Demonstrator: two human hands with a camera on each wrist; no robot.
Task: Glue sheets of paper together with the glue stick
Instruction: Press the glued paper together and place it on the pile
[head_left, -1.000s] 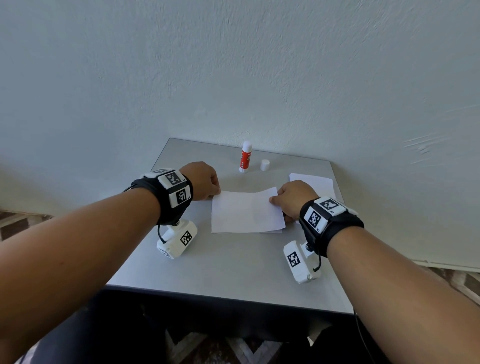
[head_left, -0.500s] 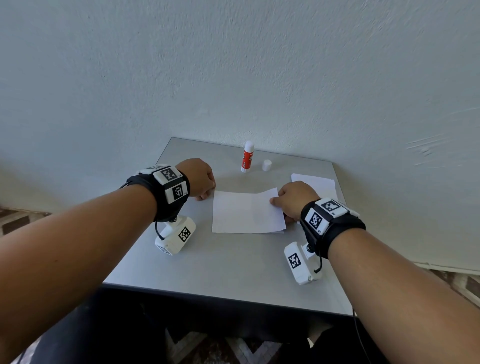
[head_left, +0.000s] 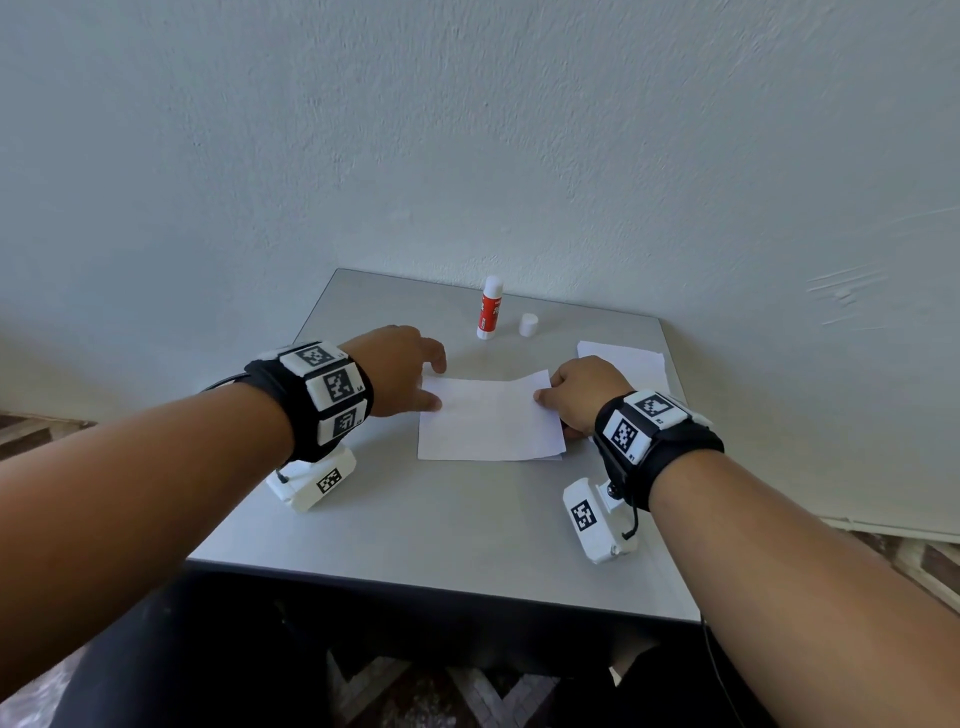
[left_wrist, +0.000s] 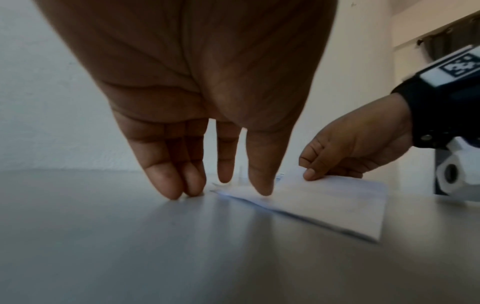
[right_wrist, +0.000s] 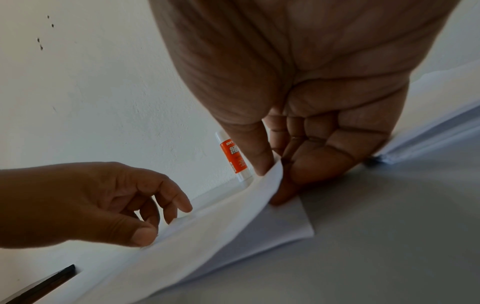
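Observation:
Two white sheets (head_left: 488, 421) lie stacked mid-table. My right hand (head_left: 545, 397) pinches the top sheet (right_wrist: 233, 207) at its right edge between thumb and forefinger and holds that edge lifted off the lower sheet (right_wrist: 283, 224). My left hand (head_left: 434, 382) is at the stack's left edge with fingers straight; in the left wrist view its thumb tip (left_wrist: 262, 189) presses on the paper (left_wrist: 324, 203) and the other fingertips (left_wrist: 171, 191) touch the table. The red-and-white glue stick (head_left: 490, 307) stands uncapped at the back, and its white cap (head_left: 527, 325) stands just right of it.
The small grey table (head_left: 441, 530) stands against a pale wall. More white paper (head_left: 628, 358) lies at the back right, behind my right hand. The table's front edge drops to a dark gap and a patterned floor.
My left hand was a fist beside the paper's far left corner; it has opened and its fingers now reach down onto the paper's left edge. My right hand keeps its pinch.

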